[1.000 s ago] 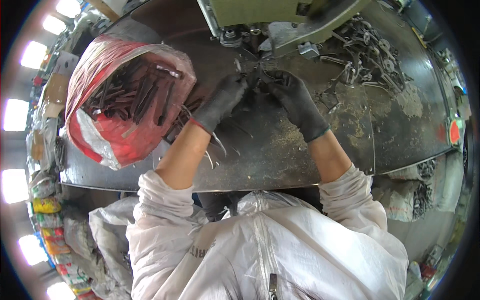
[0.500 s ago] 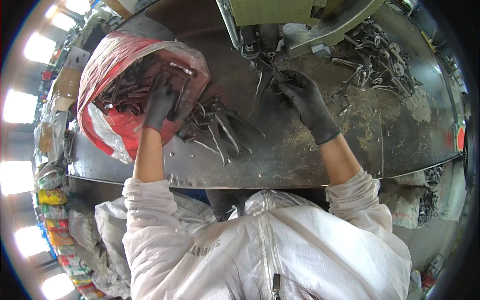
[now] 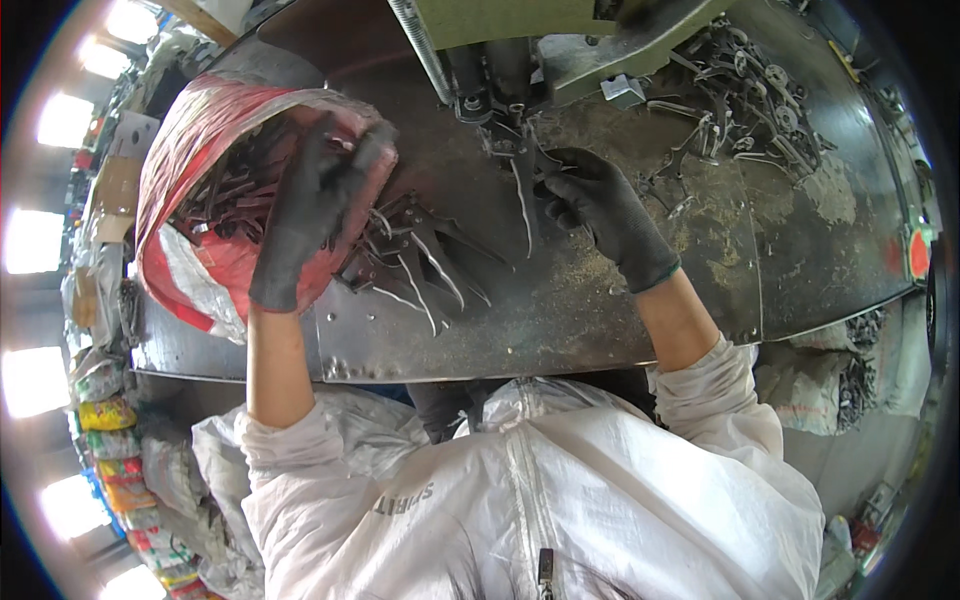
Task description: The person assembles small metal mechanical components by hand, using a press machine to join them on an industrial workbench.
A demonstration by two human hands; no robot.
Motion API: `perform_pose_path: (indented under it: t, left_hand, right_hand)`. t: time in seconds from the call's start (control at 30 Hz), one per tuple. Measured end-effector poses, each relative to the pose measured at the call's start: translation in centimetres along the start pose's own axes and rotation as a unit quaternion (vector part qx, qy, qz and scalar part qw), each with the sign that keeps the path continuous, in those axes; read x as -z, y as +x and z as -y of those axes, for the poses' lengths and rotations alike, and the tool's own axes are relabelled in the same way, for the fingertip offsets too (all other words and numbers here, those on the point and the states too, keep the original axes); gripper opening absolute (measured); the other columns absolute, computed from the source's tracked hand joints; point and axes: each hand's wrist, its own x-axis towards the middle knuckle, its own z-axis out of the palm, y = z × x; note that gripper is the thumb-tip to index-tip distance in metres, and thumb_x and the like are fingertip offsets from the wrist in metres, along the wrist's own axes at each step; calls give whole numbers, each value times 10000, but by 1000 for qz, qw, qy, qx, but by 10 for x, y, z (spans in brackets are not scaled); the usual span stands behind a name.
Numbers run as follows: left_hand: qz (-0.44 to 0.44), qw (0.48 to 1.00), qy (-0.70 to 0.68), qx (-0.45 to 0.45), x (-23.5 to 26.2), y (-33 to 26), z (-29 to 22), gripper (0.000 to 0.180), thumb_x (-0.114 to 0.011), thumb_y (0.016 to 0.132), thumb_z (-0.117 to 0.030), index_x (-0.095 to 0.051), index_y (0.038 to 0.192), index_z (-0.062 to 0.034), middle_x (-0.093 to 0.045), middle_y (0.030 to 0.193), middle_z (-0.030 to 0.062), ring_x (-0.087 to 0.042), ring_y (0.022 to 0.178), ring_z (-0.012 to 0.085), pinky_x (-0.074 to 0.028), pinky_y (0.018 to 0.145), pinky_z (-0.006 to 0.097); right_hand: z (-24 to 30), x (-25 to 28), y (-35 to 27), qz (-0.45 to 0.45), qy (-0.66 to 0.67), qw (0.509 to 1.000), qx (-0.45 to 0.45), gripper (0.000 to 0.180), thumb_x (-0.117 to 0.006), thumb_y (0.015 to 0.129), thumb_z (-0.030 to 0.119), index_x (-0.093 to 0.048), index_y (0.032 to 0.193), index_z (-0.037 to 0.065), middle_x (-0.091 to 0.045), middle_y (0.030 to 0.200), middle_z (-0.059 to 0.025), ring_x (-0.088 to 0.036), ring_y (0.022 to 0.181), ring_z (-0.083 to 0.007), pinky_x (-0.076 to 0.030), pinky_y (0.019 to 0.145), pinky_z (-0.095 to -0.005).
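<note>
My left hand (image 3: pixel 305 215), in a dark glove, reaches over the mouth of a red and white woven sack (image 3: pixel 205 115). Its fingers are smeared by motion, so I cannot make out whether they hold anything. Dark metal strips (image 3: pixel 225 200) fill the sack. My right hand (image 3: pixel 615 220), gloved too, is closed with thumb and forefinger at one side of a pair of pliers (image 3: pixel 524 205) under the head of a green press (image 3: pixel 520 25). One long handle of the pliers points down toward me. Several similar pliers (image 3: pixel 430 255) lie in a pile between the sack and the press.
A heap of loose metal parts (image 3: pixel 755 100) covers the far right of the metal tabletop (image 3: pixel 600 320). A small metal block (image 3: pixel 622 91) sits beside the press. Stacked sacks (image 3: pixel 110 430) line the left side, and a sack of parts (image 3: pixel 820 385) stands beyond the table's right front edge.
My left hand has shifted left and nearer, its fingers now lifted and blurred at the sack's mouth. The right hand stays by the pliers, whose handles look closer together. The whole view has shifted slightly.
</note>
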Motion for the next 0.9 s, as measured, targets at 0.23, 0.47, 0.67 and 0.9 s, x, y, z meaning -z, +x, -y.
perform_pose_path:
  t: [0.23,0.47,0.67,0.9]
  left_hand:
    - [260,955,-141,16,-84,-4,-60,481,-753,974,-331,-600,1283,5,-656,1024,17,-616,921,114,-512,848,270]
    - [176,975,-73,118,-116,-6,39,315,-672,1009,-306,-636,1121,-14,-616,886,4,-589,791,87,-488,705,270]
    - [114,955,-138,237,-110,-2,5,431,-580,1063,-415,-651,1235,-27,-679,944,30,-635,734,109,-508,668,258]
    - [119,979,-142,81,-121,10,24,550,-531,1078,-468,-612,1301,28,-718,1010,86,-681,830,137,-545,726,289]
  right_hand:
    - [-7,-38,-7,-46,-10,995,84,363,-632,1004,67,-593,1356,-10,-719,1018,-84,-690,787,-137,-588,639,-252]
    - [61,86,-14,8,-714,660,234,301,-678,915,75,-720,1212,100,-626,1405,-102,-558,1352,-252,-455,1160,-422]
    - [46,154,19,18,-757,490,432,340,-681,911,44,-678,1247,90,-676,1307,-115,-685,1152,-336,-579,956,-428]
    - [47,27,32,-48,-135,987,71,250,-729,995,215,-668,1126,10,-729,952,-57,-678,802,-121,-571,744,-316]
